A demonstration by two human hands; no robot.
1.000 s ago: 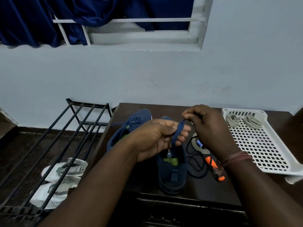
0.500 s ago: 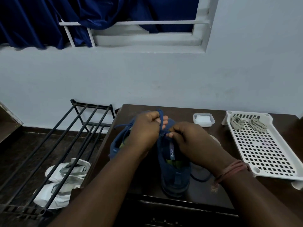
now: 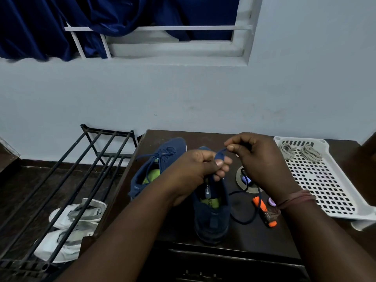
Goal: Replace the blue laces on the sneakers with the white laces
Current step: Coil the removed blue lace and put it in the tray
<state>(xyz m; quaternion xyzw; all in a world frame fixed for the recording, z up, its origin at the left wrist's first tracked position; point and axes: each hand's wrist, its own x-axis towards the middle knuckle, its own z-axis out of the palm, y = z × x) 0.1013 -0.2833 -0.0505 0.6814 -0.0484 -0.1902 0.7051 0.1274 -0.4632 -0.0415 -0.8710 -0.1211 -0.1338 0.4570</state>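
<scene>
Two navy sneakers stand on the dark table (image 3: 254, 237). The near sneaker (image 3: 211, 216) points away from me, its tongue held up by my left hand (image 3: 195, 171). My right hand (image 3: 258, 159) pinches a blue lace (image 3: 220, 152) and holds it taut above the shoe. More of that lace trails loose on the table to the right of the shoe. The far sneaker (image 3: 160, 159), to the left, is still laced in blue. Two coiled white laces (image 3: 301, 151) lie in the white perforated tray (image 3: 325, 190) at the right.
An orange and black tool (image 3: 264, 214) and a round tape roll (image 3: 246, 180) lie between the near sneaker and the tray. A black metal shoe rack (image 3: 67, 180) stands left of the table, with white sneakers (image 3: 69, 226) on the floor under it.
My right hand has drawn the blue lace up and to the right, away from the shoe. My left hand moved down onto the tongue. The view shifted a little.
</scene>
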